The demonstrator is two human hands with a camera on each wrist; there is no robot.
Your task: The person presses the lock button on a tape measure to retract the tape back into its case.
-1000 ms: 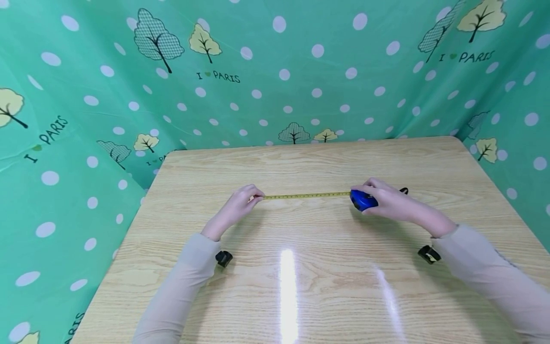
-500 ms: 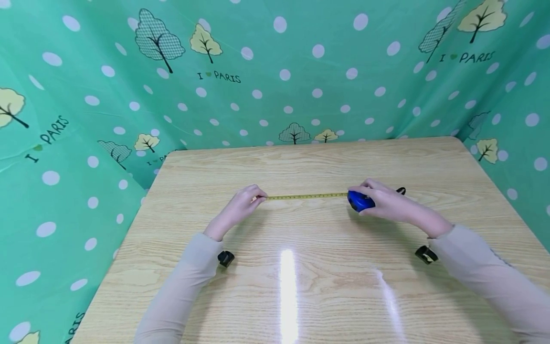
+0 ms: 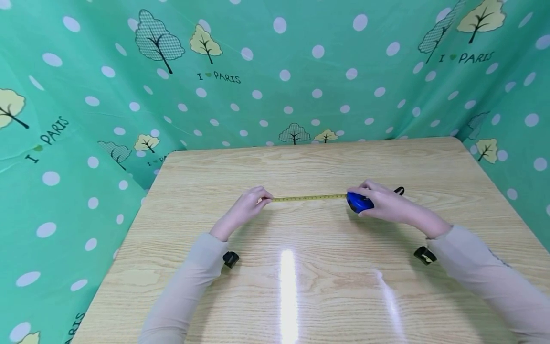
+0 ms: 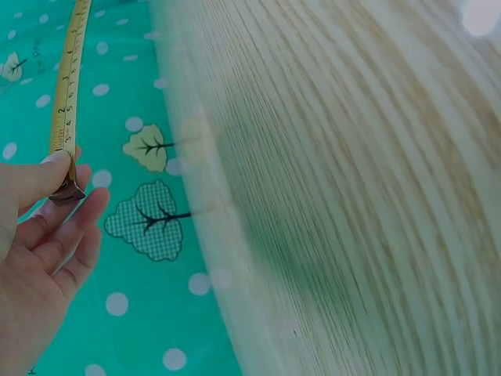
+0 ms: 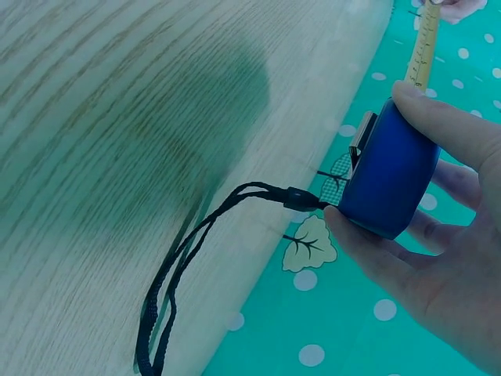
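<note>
A blue tape measure (image 3: 359, 202) is gripped in my right hand (image 3: 384, 203), and its yellow blade (image 3: 309, 198) runs out level to the left above the table. The blade's far end is pinched between thumb and fingers of my left hand (image 3: 248, 206). In the left wrist view, the metal end hook (image 4: 69, 191) shows just past the thumb. On the right wrist view, the blue case (image 5: 391, 168) sits between thumb and fingers, and a black wrist strap (image 5: 188, 251) hangs from it down towards the table.
Both hands are over a light wood-grain table (image 3: 326, 286) with glare streaks on its near part. A green dotted curtain (image 3: 258, 57) printed with trees stands behind the table and along both sides. Black camera mounts (image 3: 230, 259) sit at both wrists.
My left hand has moved a little to the right with the blade's end, and my right hand slightly left with the case. The exposed length of blade has become shorter.
</note>
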